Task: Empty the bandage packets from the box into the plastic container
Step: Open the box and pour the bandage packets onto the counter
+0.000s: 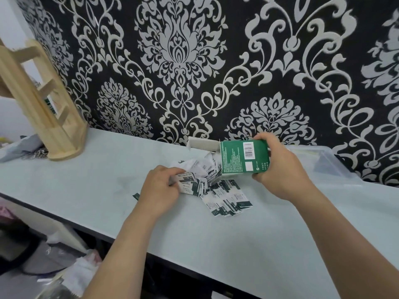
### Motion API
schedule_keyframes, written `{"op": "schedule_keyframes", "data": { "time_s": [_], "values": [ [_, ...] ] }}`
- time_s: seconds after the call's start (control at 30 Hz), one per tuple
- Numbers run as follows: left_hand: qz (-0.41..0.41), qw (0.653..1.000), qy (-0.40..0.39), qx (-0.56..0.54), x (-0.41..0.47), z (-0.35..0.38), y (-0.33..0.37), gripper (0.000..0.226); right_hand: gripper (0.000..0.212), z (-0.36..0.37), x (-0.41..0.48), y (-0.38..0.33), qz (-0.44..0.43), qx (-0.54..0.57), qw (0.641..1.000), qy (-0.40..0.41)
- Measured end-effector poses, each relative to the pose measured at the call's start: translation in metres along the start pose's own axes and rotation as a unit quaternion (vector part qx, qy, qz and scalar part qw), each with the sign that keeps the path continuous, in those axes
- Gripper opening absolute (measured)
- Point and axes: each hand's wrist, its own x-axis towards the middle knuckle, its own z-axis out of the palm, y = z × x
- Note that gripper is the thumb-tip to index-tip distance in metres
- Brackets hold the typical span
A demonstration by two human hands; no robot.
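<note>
My right hand (pixel 280 167) grips a green box (pixel 241 157) held on its side above the table, its open white flap (pixel 203 144) pointing left. White and green bandage packets (pixel 226 199) lie in a loose pile on the table below and left of the box, and some hang at its mouth. My left hand (pixel 159 188) is closed on a bunch of these packets at the pile's left edge. A clear plastic container (pixel 323 167) stands to the right, behind my right hand, against the wall.
The pale table (pixel 97 180) runs along a black and white patterned wall. A wooden rack (pixel 43 108) stands at the back left, with grey bags beside it. Bags and clutter lie on the floor below the table's front edge.
</note>
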Motion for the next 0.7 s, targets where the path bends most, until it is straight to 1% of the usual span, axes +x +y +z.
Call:
{"op": "schedule_keyframes", "data": {
  "time_s": [0.07, 0.1, 0.17, 0.2, 0.23, 0.27, 0.37, 0.43, 0.53, 0.7],
  "values": [
    [0.005, 0.999, -0.015, 0.035, -0.003, 0.001, 0.006, 0.053, 0.067, 0.0, 0.001, -0.001, 0.021, -0.009, 1.0, -0.014],
    [0.017, 0.998, -0.03, 0.052, -0.006, 0.001, 0.01, 0.063, 0.068, 0.0, 0.002, -0.002, 0.031, -0.024, 0.999, -0.022],
    [0.051, 0.991, -0.08, 0.09, -0.01, 0.004, 0.018, 0.083, 0.07, 0.001, 0.002, -0.002, 0.044, -0.059, 0.997, -0.034],
    [0.063, 0.987, -0.104, 0.108, -0.011, 0.008, 0.022, 0.087, 0.071, 0.001, 0.002, -0.003, 0.047, -0.071, 0.996, -0.036],
    [0.07, 0.983, -0.116, 0.121, -0.012, 0.013, 0.024, 0.086, 0.071, 0.0, 0.003, -0.002, 0.049, -0.08, 0.995, -0.04],
    [0.078, 0.983, -0.111, 0.124, -0.012, 0.017, 0.025, 0.081, 0.071, -0.001, 0.003, -0.002, 0.05, -0.088, 0.994, -0.044],
    [0.103, 0.989, -0.045, 0.1, -0.008, 0.023, 0.025, 0.054, 0.069, -0.008, 0.002, 0.001, 0.054, -0.103, 0.991, -0.064],
    [0.116, 0.99, -0.033, 0.078, -0.007, 0.025, 0.026, 0.043, 0.068, -0.014, 0.001, 0.003, 0.058, -0.102, 0.99, -0.075],
    [0.129, 0.99, -0.031, 0.056, -0.011, 0.026, 0.028, 0.037, 0.069, -0.024, -0.001, 0.007, 0.065, -0.11, 0.988, -0.089],
    [0.172, 0.983, -0.035, 0.046, -0.014, 0.029, 0.033, 0.035, 0.068, -0.042, -0.005, 0.014, 0.071, -0.132, 0.982, -0.118]
  ]
}}
